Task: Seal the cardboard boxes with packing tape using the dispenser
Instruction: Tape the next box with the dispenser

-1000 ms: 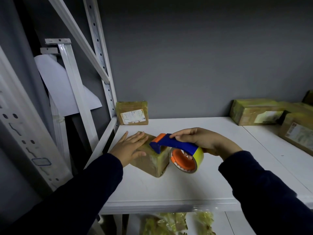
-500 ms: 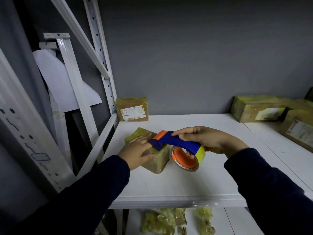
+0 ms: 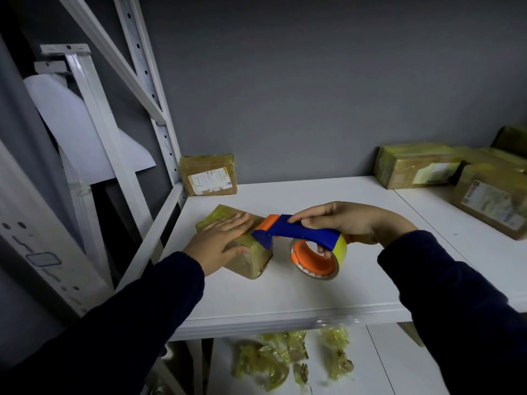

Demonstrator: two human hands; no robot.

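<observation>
Since half a second ago we have slid our left hand [image 3: 221, 242] further across the top of the small box [image 3: 245, 252], so that the fingers now lie straighter and reach toward the far corner, while the tape dispenser [image 3: 302, 238] has hardly shifted. We take the small box as our landmark: it sits on the white shelf [image 3: 285, 292], near the shelf's left edge, turned so one corner points toward us. Our left hand rests flat on its top, fingers stretched out and close together, gripping nothing. Just to the right of the box our right hand [image 3: 350, 223] is curled around the dispenser's blue handle, one fingertip showing through the orange core of the tape roll [image 3: 316, 259]. The dispenser's orange and blue nose touches the box's upper right edge. Beyond the box, against the grey wall, stands a labelled parcel [image 3: 209, 175]. Well to the right of the box lie more taped parcels [image 3: 416, 165]. Below the box, on the lower level, crumpled yellowish tape scraps [image 3: 273, 357] lie scattered.
</observation>
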